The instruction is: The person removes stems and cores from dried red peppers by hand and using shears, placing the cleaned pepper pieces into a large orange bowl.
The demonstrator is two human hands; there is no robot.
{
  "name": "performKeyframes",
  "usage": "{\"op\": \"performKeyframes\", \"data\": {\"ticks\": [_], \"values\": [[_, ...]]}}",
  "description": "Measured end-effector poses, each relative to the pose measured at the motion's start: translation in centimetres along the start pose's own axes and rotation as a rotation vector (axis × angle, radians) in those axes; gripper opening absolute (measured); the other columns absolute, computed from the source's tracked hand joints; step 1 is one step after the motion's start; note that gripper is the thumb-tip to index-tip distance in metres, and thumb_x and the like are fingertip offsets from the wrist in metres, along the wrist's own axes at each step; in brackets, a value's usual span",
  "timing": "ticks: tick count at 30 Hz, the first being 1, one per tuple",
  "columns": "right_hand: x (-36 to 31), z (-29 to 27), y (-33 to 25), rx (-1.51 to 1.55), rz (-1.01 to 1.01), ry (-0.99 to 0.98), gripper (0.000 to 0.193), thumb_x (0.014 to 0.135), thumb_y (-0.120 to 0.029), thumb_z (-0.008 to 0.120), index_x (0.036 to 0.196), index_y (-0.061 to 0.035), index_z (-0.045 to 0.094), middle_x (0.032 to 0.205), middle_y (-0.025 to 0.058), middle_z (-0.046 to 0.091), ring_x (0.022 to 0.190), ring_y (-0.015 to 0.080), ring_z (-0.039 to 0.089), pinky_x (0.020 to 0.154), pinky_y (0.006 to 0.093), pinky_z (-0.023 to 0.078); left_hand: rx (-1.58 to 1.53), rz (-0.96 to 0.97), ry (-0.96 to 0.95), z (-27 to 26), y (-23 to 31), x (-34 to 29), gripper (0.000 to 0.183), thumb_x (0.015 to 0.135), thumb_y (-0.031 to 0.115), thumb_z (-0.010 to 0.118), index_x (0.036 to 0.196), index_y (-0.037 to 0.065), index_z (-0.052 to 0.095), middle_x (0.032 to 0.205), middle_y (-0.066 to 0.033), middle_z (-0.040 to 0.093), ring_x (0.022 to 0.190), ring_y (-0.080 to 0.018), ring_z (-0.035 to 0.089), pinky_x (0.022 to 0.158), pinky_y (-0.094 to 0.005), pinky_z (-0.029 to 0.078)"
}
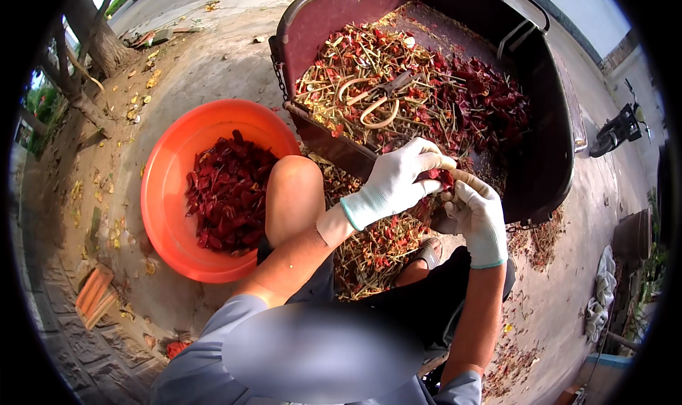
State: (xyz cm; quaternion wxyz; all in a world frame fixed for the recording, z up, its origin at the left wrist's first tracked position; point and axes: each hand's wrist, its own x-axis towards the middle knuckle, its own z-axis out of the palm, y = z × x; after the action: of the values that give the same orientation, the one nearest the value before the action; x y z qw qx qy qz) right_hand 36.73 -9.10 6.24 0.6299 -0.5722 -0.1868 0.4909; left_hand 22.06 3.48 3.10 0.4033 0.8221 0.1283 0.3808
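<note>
Both my hands wear white knit gloves with pale green cuffs and meet just over the near edge of a dark red cart bed [334, 143]. The fingers of my left hand [394, 181] are closed on a dried red chili pepper [445, 178]. My right hand [480, 217] pinches at the same chili from the other side; its fingertips partly cover it. Scissors [383, 96] with looped tan handles lie beyond my hands on a heap of chili stems and scraps [355, 71]. Darker whole chilies [490, 99] are piled at the right of the bed.
An orange plastic basin [162, 192] stands at my left, partly filled with dark red chili pieces [231, 192]. Cut stems and scraps [373, 256] cover the ground between my legs. Tree trunks [92, 28] rise at the far left; a parked motorbike [619, 129] stands at the right.
</note>
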Motion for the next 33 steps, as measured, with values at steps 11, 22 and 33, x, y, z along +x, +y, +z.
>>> {"op": "performKeyframes", "data": {"ticks": [11,22,33], "values": [[-1.6,-0.7,0.4,-0.107,-0.185,0.156,0.02,0.098,-0.009,0.056,0.115,0.0005,0.06,0.096,0.0077,0.068,0.073,0.0093,0.062,0.065,0.0225,0.053,-0.704,-0.452,0.017,-0.6,-0.4,0.0,0.013,0.094,0.012,0.067,0.102,0.004,0.062,0.08,-0.0041,0.066,0.061,-0.0066,0.061,0.05,-0.0214,0.049],[0.6,-4.9,0.8,-1.829,-0.429,0.466,0.035,0.083,0.005,0.056,0.117,-0.0021,0.059,0.114,0.0197,0.064,0.09,0.0397,0.068,0.075,0.0444,0.057,-0.979,-0.489,-0.018,-2.6,-1.8,-0.1,0.043,0.09,0.036,0.073,0.115,0.001,0.065,0.09,0.0018,0.062,0.075,-0.0038,0.056,0.068,-0.0188,0.046],[5.5,-7.3,2.1,-1.889,-0.377,0.539,0.009,0.084,-0.002,0.058,0.092,-0.0025,0.061,0.098,0.0215,0.065,0.082,0.0405,0.068,0.07,0.047,0.056,-1.14,-0.634,0.151,-3.0,-1.5,0.1,0.012,0.093,0.013,0.067,0.102,0.005,0.065,0.085,-0.0031,0.068,0.055,-0.0068,0.059,0.041,-0.0194,0.041]]}}
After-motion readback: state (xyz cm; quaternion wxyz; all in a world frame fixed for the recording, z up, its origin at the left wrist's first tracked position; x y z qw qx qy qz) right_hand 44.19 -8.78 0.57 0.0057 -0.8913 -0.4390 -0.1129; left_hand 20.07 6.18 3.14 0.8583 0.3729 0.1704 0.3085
